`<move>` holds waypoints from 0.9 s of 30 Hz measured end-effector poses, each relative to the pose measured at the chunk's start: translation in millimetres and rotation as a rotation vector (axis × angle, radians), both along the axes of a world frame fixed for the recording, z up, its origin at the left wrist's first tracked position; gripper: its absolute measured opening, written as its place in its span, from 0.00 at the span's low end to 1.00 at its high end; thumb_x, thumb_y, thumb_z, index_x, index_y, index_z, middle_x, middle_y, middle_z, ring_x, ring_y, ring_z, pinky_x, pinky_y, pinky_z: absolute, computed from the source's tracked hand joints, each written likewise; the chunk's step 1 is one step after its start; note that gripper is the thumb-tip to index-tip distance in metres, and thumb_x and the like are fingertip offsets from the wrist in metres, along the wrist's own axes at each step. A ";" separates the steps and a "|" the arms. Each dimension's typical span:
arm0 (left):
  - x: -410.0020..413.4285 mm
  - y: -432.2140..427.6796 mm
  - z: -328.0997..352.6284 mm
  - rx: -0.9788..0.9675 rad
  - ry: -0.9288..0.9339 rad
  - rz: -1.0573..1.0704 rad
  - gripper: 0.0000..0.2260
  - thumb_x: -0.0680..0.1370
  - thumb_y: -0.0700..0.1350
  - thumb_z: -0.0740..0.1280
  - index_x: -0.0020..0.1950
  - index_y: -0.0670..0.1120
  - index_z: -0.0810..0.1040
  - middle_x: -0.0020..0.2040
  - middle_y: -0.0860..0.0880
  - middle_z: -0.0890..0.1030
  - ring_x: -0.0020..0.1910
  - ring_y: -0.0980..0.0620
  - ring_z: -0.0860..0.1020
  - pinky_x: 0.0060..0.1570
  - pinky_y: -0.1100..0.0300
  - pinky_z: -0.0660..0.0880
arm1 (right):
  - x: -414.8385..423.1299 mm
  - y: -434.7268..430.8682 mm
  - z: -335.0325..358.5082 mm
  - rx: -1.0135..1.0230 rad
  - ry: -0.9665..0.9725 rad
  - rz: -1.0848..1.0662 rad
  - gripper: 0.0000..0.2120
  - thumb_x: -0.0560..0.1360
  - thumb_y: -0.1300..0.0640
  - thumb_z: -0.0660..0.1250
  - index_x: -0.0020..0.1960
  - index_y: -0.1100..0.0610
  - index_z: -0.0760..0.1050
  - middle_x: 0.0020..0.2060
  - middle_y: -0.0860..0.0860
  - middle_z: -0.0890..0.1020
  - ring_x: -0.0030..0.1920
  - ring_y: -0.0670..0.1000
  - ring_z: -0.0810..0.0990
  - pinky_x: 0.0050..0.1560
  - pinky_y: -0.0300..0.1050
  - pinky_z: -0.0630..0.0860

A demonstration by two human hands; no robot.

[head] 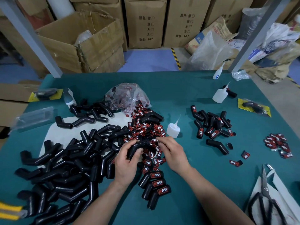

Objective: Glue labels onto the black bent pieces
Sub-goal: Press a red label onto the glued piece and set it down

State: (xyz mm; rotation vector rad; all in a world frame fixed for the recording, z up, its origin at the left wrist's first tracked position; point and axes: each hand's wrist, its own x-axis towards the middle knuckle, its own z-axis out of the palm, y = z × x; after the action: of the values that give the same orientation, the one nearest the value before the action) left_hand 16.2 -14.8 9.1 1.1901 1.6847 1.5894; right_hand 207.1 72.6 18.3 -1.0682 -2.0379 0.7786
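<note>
My left hand grips a black bent piece above the middle of the green table. My right hand has its fingertips at the right end of that piece, over a heap of red-and-black labels; whether it pinches a label I cannot tell. A large pile of bare black bent pieces lies to the left. Three labelled pieces lie between my forearms. A small glue bottle stands just right of the label heap.
More labelled pieces lie at the right, with a second label pile further right. Two more glue bottles stand at the back. Scissors rest on white paper near the right corner. A label bag sits behind the heap. Cardboard boxes stand beyond the table.
</note>
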 end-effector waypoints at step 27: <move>16.9 -0.8 9.4 -0.180 -0.402 -0.037 0.17 0.74 0.49 0.75 0.62 0.59 0.82 0.52 0.47 0.88 0.46 0.47 0.87 0.48 0.60 0.83 | -7.1 -5.7 -0.6 -0.040 0.393 -0.160 0.07 0.78 0.53 0.71 0.54 0.51 0.84 0.47 0.42 0.84 0.46 0.49 0.85 0.48 0.48 0.83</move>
State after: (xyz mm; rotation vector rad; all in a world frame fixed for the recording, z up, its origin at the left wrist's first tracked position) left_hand 33.1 -15.6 18.5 0.7480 1.4941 1.4980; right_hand 199.9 66.9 17.6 -0.9956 -1.5933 0.8711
